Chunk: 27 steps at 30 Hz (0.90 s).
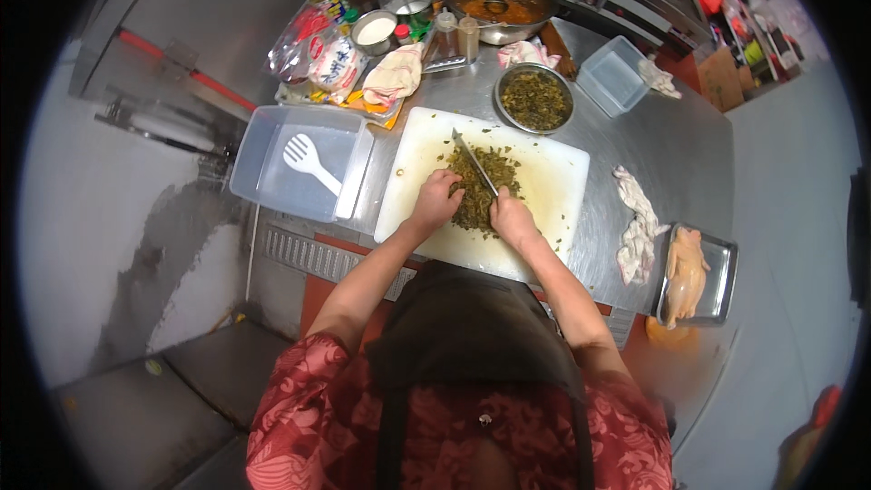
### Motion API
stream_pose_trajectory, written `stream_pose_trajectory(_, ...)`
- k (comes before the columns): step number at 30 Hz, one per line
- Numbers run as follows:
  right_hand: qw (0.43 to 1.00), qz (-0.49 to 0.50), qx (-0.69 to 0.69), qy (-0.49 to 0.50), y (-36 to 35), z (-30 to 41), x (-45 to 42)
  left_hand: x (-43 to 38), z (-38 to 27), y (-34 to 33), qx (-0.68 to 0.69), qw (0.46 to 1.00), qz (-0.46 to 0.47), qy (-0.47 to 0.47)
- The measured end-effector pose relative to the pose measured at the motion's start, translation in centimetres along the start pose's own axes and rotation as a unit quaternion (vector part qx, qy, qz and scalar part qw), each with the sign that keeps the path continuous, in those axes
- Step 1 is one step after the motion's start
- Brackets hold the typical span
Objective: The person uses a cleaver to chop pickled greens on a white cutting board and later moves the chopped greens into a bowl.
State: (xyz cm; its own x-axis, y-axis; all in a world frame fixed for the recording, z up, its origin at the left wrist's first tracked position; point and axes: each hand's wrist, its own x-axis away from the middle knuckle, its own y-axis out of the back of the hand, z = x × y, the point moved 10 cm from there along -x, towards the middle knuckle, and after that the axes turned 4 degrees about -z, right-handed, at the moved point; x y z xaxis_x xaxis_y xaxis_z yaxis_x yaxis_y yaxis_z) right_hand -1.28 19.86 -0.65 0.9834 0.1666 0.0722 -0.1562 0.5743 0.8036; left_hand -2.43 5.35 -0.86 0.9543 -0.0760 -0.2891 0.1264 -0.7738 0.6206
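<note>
A heap of chopped dark green leafy vegetable (469, 184) is spread over the middle of a white cutting board (551, 177). My right hand (515, 219) grips the handle of a kitchen knife (478, 165), whose blade points up and to the left across the heap. On the heap's left edge rests my left hand (437, 199), fingers curled against the vegetable pieces; whether it pinches any is hidden. Beyond the board's far edge stands a round metal bowl (535, 98) filled with more of the chopped vegetable.
Left of the board, a clear plastic tub (299, 163) holds a white slotted spatula (307, 160). A plucked bird (686, 275) lies on a metal tray (714, 279) at right, near a crumpled cloth (637, 228). Behind are a large pan (503, 3), squeeze bottles (446, 30) and another plastic tub (614, 75).
</note>
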Motion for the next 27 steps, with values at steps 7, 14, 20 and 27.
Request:
stream_pose_trajectory(7,0.990,-0.037,-0.092,0.096,3.9,4.2,1.4,2.7,0.6,0.9,0.003,0.999,-0.025,0.035)
stream_pose_trajectory(14,0.989,0.083,0.029,0.117,1.5,2.9,-0.6,3.8,-0.1,1.5,-0.010,0.996,-0.079,0.038)
stream_pose_trajectory(20,0.993,0.087,0.034,0.069,-1.8,-1.0,-1.2,4.1,-1.2,1.7,-0.030,0.994,-0.106,0.021)
stream_pose_trajectory(27,0.993,0.009,-0.065,0.096,2.9,2.9,-1.3,3.9,-0.2,3.0,-0.031,0.990,-0.122,0.057)
